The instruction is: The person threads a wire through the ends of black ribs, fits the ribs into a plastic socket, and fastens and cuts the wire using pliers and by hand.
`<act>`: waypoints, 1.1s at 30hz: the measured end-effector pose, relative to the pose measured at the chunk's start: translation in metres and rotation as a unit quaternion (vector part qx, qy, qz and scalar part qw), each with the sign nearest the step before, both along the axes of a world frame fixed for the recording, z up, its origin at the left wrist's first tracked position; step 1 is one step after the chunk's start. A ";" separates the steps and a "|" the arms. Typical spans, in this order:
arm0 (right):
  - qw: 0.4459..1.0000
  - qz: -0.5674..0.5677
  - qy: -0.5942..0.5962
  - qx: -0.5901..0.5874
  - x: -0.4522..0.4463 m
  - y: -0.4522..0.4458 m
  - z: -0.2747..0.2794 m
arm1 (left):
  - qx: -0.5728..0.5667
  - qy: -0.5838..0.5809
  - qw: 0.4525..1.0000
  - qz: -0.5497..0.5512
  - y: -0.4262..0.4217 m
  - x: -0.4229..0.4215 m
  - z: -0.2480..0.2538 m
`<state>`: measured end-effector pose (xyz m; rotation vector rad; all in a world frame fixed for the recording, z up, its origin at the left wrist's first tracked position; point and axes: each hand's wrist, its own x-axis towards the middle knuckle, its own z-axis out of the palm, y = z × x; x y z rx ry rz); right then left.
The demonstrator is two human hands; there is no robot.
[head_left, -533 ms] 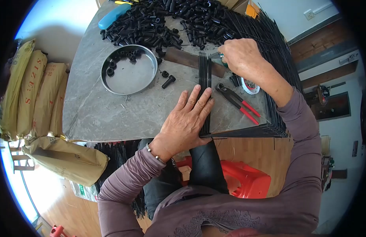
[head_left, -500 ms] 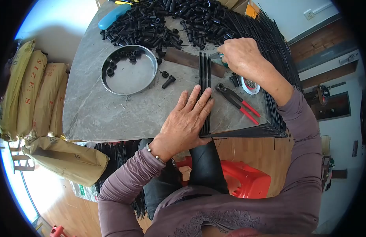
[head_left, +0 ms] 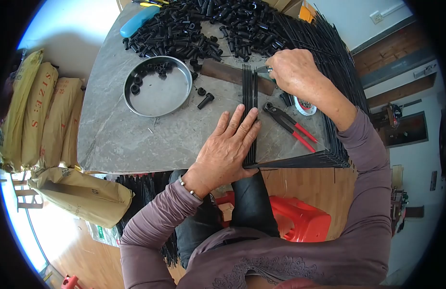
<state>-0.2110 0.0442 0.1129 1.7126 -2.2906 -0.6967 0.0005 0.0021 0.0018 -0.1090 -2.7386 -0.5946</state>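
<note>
My left hand (head_left: 228, 142) lies flat with its fingers stretched out, pressing on a row of thin black rods (head_left: 249, 89). The rods lie side by side across the table, pointing away from me. Near their far ends, my right hand (head_left: 294, 67) is closed around a metal-tipped hand tool (head_left: 262, 69). Its tip sits right beside the rods; most of the handle is hidden in my fist. Under the rods' far part runs a flat brown bar (head_left: 223, 72). Red-handled cutting pliers (head_left: 290, 126) rest to the right of the rods.
A round metal tray (head_left: 158, 98) holds several small black parts. A black bolt-like piece (head_left: 205, 100) lies nearby. Black sleeves (head_left: 184, 33) are heaped at the back. Long black rods (head_left: 331, 67) line the right edge, near a small white dish (head_left: 306, 107). A red stool (head_left: 305, 216) stands below.
My right hand has dipped and turned very slightly with the tool by the rods' far ends. The left hand stays in place.
</note>
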 end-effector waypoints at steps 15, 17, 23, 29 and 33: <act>0.983 -0.097 -0.137 -0.068 -0.006 0.007 0.012 | -0.006 0.005 1.000 -0.001 -0.001 0.000 -0.001; 0.979 -0.126 -0.151 -0.056 -0.009 0.006 0.008 | -0.004 0.005 1.000 0.000 -0.002 0.000 -0.002; 0.965 -0.136 -0.210 -0.077 -0.015 0.004 0.011 | -0.005 0.011 1.000 0.000 -0.003 0.001 -0.003; 0.926 -0.178 -0.327 -0.067 -0.033 -0.002 0.003 | -0.008 0.013 1.000 -0.001 -0.003 0.001 -0.004; 0.862 -0.233 -0.447 -0.062 -0.048 -0.003 0.002 | -0.001 0.016 1.000 0.001 -0.003 0.001 -0.004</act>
